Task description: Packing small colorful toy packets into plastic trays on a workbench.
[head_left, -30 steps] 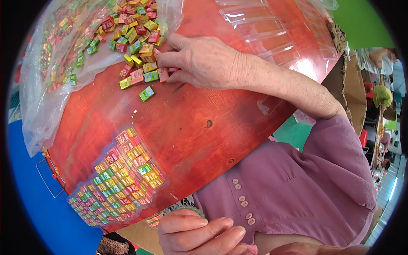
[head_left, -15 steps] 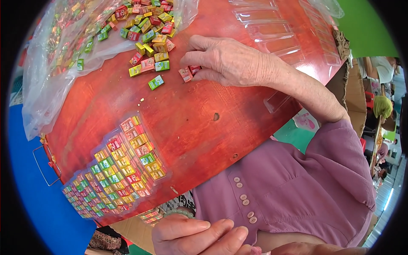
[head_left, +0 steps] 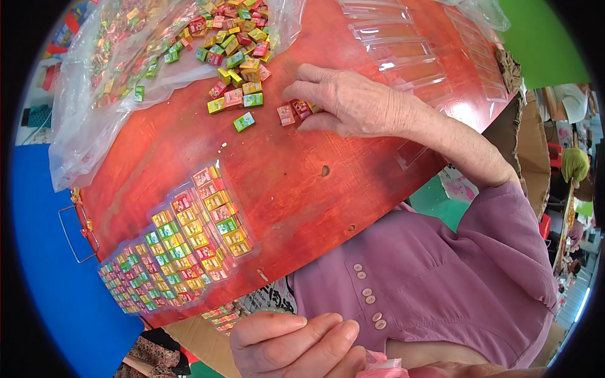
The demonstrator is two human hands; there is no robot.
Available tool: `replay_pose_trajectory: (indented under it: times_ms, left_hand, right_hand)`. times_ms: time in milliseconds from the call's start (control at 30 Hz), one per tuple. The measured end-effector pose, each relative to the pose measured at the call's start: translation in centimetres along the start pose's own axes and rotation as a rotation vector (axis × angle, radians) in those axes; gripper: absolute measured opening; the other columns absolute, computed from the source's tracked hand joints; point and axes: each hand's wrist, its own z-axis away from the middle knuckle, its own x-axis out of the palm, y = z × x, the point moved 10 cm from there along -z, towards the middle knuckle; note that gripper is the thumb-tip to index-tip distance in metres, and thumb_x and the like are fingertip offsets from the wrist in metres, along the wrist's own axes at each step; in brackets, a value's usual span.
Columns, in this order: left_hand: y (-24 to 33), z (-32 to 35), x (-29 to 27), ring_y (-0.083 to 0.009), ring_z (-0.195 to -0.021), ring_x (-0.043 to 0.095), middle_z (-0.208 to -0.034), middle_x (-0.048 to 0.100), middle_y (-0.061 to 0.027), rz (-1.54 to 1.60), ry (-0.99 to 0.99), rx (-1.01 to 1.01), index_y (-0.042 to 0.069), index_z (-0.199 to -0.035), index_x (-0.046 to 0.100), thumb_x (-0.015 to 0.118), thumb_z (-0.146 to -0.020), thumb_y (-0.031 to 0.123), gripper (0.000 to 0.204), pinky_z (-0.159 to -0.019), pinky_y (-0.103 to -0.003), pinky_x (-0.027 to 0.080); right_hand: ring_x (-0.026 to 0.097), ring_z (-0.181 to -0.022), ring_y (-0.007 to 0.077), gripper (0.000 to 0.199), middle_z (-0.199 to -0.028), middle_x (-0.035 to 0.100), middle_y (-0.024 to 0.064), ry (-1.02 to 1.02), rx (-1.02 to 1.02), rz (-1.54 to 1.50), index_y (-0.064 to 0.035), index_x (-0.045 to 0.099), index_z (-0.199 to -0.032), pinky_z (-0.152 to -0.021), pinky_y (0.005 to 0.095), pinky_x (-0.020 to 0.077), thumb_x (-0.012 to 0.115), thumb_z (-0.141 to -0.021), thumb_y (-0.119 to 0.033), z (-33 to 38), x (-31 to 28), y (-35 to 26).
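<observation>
My right hand (head_left: 346, 104) is at the far middle of the red table, its thumb and fingers curled round a few small boxes. A pink-red box (head_left: 285, 114) and a darker red box (head_left: 301, 109) show between them, with a bit of yellow behind. Just left of this hand, a single green box (head_left: 244, 122) lies apart from a heap of small coloured boxes (head_left: 236, 44). My left hand (head_left: 296, 346) is raised at the lower edge, fingers bent together. Beside its fingertips is a crinkled pink piece (head_left: 381, 366), mostly cut off; whether it is held is unclear.
Clear plastic trays (head_left: 234, 214) filled with rows of boxes line the table's near left. Unfilled clear trays (head_left: 403, 50) lie at the far right. A clear bag (head_left: 82, 138) spreads under the heap. Cardboard (head_left: 532, 145) stands at the right edge. Crumbs (head_left: 222, 147) dot the tabletop (head_left: 296, 208).
The whole view has shifted slightly. Between my right fingers a yellow edge now shows beside the red boxes. More of the pink piece is visible by my left hand.
</observation>
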Motion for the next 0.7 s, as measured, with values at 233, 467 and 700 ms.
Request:
replay_pose_trajectory:
  times_ms: [233, 467, 700]
  left_hand:
    - [-0.4, 0.9, -0.1, -0.0131, -0.073, 0.064, -0.089, 0.067, 0.0028, -0.114, -0.088, -0.205, 0.017, -0.08, 0.062, 0.067, -0.086, 0.035, 0.02, -0.068, -0.033, 0.041]
    - [-0.9, 1.2, -1.1, -0.0156, -0.073, 0.065, -0.089, 0.068, -0.0018, -0.055, 0.084, -0.189, 0.012, -0.085, 0.064, 0.069, -0.086, 0.022, 0.011, -0.07, -0.034, 0.045]
    - [-2.1, 4.2, -1.8, -0.0165, -0.072, 0.065, -0.091, 0.068, -0.0006, -0.028, -0.021, -0.213, 0.016, -0.088, 0.061, 0.07, -0.084, 0.024, 0.013, -0.068, -0.035, 0.044]
  right_hand:
    - [0.061, -0.097, 0.0341, 0.032, -0.103, 0.053, 0.0141, 0.036, -0.044, 0.028, -0.0046, 0.059, -0.116, -0.081, 0.0436, 0.0517, 0.07, -0.089, -0.018, -0.7, 1.0, -0.8]
    - [0.062, -0.094, 0.0307, 0.029, -0.1, 0.055, 0.0124, -0.047, -0.193, -0.052, -0.0052, 0.063, -0.114, -0.08, 0.0402, 0.0528, 0.069, -0.089, -0.019, -1.0, 1.6, -3.2]
    - [0.063, -0.096, 0.0328, 0.03, -0.107, 0.057, 0.0141, -0.102, -0.209, -0.083, -0.0018, 0.063, -0.114, -0.081, 0.0414, 0.0529, 0.069, -0.089, -0.017, -2.2, 1.3, -4.7]
